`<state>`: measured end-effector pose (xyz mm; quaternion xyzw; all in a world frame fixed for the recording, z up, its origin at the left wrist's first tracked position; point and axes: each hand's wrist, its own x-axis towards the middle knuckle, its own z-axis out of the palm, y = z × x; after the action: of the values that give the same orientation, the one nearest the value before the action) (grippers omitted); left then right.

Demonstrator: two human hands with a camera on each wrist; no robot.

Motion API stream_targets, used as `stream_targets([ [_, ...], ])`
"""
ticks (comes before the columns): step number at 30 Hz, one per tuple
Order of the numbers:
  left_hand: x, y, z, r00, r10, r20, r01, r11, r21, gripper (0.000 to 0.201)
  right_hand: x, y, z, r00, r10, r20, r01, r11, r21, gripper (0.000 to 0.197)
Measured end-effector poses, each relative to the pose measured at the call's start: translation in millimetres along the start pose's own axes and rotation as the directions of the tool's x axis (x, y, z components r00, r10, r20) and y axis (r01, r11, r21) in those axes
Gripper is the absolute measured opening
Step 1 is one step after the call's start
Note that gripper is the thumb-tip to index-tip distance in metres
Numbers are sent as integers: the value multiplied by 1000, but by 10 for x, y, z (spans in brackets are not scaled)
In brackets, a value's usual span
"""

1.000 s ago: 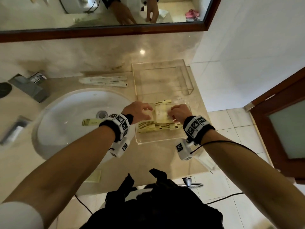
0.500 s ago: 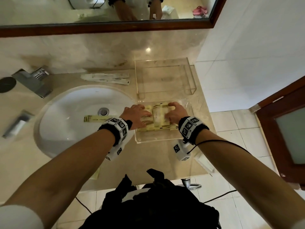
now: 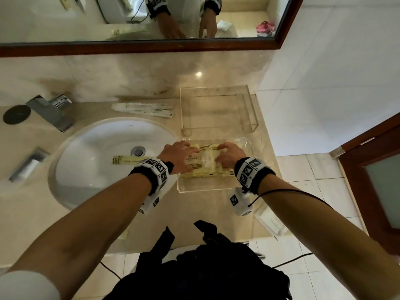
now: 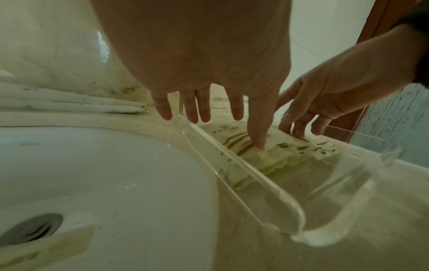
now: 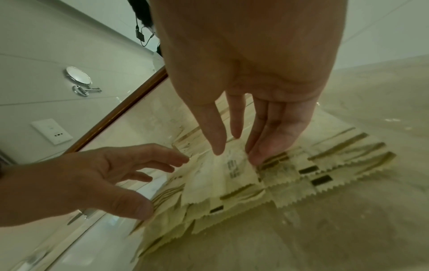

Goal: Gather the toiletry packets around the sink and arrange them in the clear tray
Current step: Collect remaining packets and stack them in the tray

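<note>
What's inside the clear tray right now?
The clear tray holds overlapping yellow packets. The left hand and right hand rest on them, hiding how many there are.

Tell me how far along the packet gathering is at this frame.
Done: a stack of yellow packets lies in the clear tray. In hand: the left hand and right hand press on that stack with straight fingers. Left: one yellow packet in the sink and the long white packets behind it.
</note>
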<state>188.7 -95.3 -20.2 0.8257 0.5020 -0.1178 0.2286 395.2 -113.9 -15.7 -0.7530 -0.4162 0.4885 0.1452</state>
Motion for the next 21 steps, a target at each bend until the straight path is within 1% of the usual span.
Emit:
stream_targets([
  [5,-84,-12,-101,994,-21,-106,15,998,-59,64,20,-43,-74,998,-39,-40,39,999,-9,42],
  [8,-170,-61,-164,982,-96,-163,73,987,-142,63,12,-146,-109,995,-90,-32,91,995,29,37],
  [11,-325,-157,-232,950,-206,-232,140,952,-272,62,-33,-323,-74,988,-153,19,151,986,67,36],
  [13,-424,-239,-277,924,-272,-269,165,918,-359,61,-55,-433,-30,984,-177,26,174,981,87,35],
  [17,-632,-439,-361,877,-366,-313,219,882,-418,57,-140,-654,133,977,-204,62,194,972,129,36],
  [21,-821,-690,-398,836,-431,-340,242,845,-476,57,-200,-847,379,970,-225,93,215,970,114,36],
])
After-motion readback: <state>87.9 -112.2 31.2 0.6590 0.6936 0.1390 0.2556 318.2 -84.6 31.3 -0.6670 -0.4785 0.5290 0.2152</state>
